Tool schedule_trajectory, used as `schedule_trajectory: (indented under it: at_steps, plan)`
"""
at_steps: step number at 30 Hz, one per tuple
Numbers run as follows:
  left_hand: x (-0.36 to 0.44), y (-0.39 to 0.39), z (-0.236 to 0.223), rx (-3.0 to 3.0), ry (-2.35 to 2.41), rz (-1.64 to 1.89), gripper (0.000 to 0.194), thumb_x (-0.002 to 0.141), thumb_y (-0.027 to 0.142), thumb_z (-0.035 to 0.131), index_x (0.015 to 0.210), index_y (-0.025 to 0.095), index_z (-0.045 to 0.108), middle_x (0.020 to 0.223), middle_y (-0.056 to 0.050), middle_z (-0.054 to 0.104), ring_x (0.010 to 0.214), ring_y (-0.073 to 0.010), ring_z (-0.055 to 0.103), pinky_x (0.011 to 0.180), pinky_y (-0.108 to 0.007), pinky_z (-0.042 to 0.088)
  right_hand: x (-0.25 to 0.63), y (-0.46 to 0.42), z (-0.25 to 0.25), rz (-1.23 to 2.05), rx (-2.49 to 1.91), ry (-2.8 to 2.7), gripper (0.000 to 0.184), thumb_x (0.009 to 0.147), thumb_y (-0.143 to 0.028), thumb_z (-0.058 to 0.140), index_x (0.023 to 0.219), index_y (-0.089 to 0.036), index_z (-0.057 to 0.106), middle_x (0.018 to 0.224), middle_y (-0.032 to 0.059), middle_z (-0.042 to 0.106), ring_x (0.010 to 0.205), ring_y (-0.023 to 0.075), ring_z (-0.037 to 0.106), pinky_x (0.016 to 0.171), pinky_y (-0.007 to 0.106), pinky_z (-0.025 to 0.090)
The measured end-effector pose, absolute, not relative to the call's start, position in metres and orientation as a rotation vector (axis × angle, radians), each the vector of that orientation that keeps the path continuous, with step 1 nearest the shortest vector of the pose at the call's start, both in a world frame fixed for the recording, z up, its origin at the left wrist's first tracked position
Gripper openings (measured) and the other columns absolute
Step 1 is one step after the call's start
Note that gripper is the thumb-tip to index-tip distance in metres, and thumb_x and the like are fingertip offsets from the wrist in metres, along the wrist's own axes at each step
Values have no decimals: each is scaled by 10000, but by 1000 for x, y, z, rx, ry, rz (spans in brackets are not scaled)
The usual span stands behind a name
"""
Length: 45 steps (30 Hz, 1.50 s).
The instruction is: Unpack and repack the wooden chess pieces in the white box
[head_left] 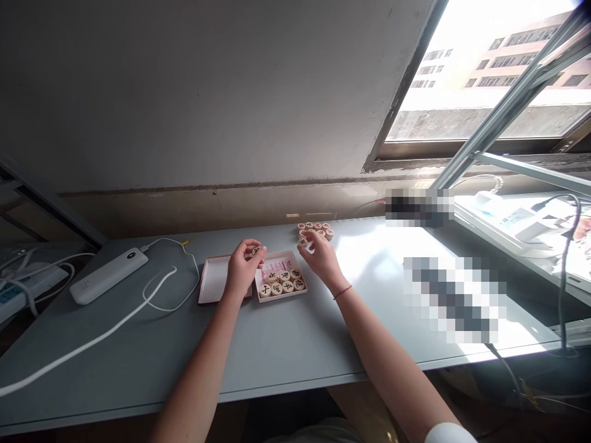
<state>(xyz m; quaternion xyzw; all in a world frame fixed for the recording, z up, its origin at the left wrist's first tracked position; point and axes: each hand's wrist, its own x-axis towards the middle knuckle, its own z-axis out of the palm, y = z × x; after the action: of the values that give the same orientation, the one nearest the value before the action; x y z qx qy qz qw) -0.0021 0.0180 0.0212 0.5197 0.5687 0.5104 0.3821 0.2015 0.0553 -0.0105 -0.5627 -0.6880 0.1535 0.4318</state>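
Between the fingers of my left hand [244, 263] is a round wooden xiangqi piece [256, 250], held above the seam of two shallow box halves. My right hand [322, 257] pinches another xiangqi piece [302, 242] just beyond the right box half. Several pieces with dark characters lie face up in rows in the white box tray [282, 296], over a pink-printed sheet. The other box half, the lid [213, 280], is partly covered by my left hand and wrist. Behind my right hand stands a cluster of pieces with reddish characters [317, 227].
On the left of the grey desk [286, 357] lie a white power bank [109, 275] and a white cable [115, 332]. Two blurred-out dark objects are on the right. A wall rises behind, with a window [484, 80] at right and a metal frame beside it.
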Motion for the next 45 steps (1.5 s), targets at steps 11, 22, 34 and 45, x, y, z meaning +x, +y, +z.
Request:
schedule_trajectory:
  at_steps: [11, 22, 34, 45]
  plan:
    - [15, 8, 19, 1704, 1610, 1052, 206, 833, 269, 595, 1026, 228, 653, 928, -32, 728, 760, -179, 694, 722, -290, 537, 187, 43, 2, 821, -1278, -1690, 305, 810, -455, 589, 938, -182, 637, 897, 75, 682, 763, 179, 615, 645, 283, 483]
    - [9, 6, 26, 2206, 1865, 797, 313, 887, 343, 561, 1184, 253, 601, 1038, -70, 667, 986, -230, 620, 880, -313, 457, 194, 46, 8, 655, -1380, -1598, 287, 799, -325, 560, 1013, -171, 675, 1006, 105, 681, 784, 184, 642, 702, 316, 515]
    - [-9, 13, 21, 2028, 2022, 359, 419, 830, 161, 416, 1201, 287, 563, 1019, -47, 673, 904, -223, 633, 698, -273, 443, 224, 75, -39, 248, -1628, -1804, 159, 797, -242, 509, 922, -219, 604, 920, 53, 662, 717, 175, 544, 672, 284, 413]
    - [-9, 14, 18, 2048, 1989, 432, 393, 843, 115, 380, 1148, 279, 568, 995, -35, 681, 899, -207, 631, 700, -268, 430, 213, 81, -41, 126, -1691, -1854, 209, 821, -211, 499, 994, -211, 616, 922, 77, 659, 859, 222, 533, 753, 306, 396]
